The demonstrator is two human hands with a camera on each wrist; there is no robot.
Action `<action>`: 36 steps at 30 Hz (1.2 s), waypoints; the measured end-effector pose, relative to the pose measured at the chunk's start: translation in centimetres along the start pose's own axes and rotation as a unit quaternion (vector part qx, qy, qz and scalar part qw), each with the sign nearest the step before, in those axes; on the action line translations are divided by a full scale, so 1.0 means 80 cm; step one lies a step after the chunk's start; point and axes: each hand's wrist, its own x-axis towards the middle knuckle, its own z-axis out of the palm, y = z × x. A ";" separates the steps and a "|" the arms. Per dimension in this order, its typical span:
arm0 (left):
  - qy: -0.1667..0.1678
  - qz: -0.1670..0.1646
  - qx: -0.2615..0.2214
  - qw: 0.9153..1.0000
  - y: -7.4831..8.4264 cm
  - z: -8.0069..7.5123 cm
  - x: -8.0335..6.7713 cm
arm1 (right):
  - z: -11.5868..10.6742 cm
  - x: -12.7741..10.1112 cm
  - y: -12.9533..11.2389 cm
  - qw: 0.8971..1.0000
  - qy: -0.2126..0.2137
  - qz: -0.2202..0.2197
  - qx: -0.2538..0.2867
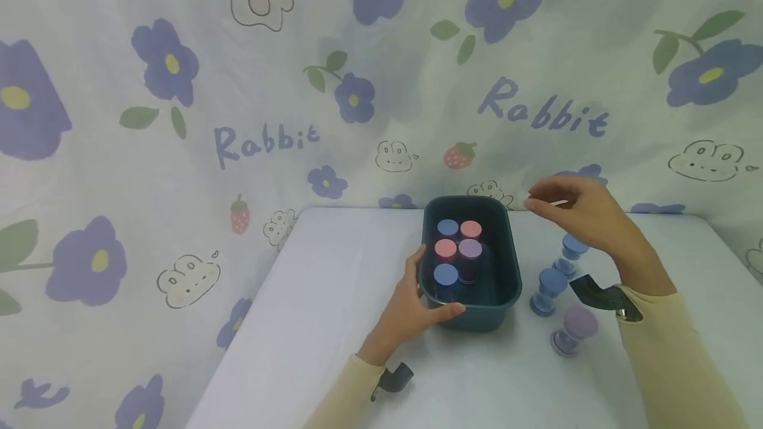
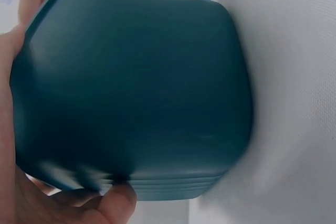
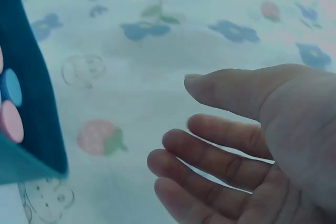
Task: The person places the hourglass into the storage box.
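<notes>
A dark teal plastic bin [image 1: 514, 277] stands on the table. My left hand [image 1: 408, 313] grips its near left corner, thumb over the near rim and fingers along the left side. The bin's outer wall [image 2: 136, 87] fills most of the left wrist view. Inside stand several sand timers with round caps: blue [image 1: 446, 275], pink [image 1: 445, 249] and purple [image 1: 470, 249]. My right hand [image 1: 587, 214] hovers right of the bin, fingers loosely bent and apart from the thumb. Nothing is in it in the right wrist view, where the palm [image 3: 299, 129] shows.
Two blue sand timers [image 1: 547, 291] and a purple sand timer [image 1: 574, 331] stand on the white table [image 1: 310, 296] right of the bin, below my right forearm. A patterned curtain [image 1: 250, 71] hangs behind the table and on its left.
</notes>
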 end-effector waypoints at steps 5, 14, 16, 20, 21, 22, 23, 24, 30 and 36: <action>0.003 0.005 -0.001 1.000 -0.002 0.000 0.002 | -0.013 -0.021 0.033 0.998 0.050 0.019 0.029; 0.005 0.011 -0.008 1.000 -0.005 0.001 0.001 | -0.015 -0.056 0.088 0.992 0.092 0.083 0.016; 0.005 0.012 -0.008 1.000 -0.006 0.003 0.002 | -0.013 -0.062 0.098 0.991 0.098 0.088 0.016; 0.005 0.014 -0.006 1.000 -0.007 0.005 0.002 | -0.006 -0.071 0.115 0.989 0.107 0.094 0.029; 0.005 0.013 -0.006 1.000 -0.007 0.005 0.002 | -0.005 -0.072 0.118 0.989 0.110 0.094 0.033; 0.006 0.013 -0.005 1.000 -0.006 0.005 0.001 | -0.003 -0.073 0.121 0.988 0.114 0.094 0.035; 0.007 0.012 -0.004 1.000 -0.006 0.005 0.001 | -0.002 -0.073 0.124 0.988 0.119 0.094 0.037; 0.007 0.011 -0.003 1.000 -0.006 0.004 0.001 | -0.001 -0.073 0.127 0.987 0.122 0.094 0.041; 0.009 0.004 -0.003 1.000 -0.004 0.003 0.000 | 0.004 -0.070 0.141 0.987 0.092 0.117 0.054; 0.007 -0.003 0.002 1.000 -0.004 0.006 0.003 | 0.009 -0.071 0.159 0.987 0.057 0.135 0.062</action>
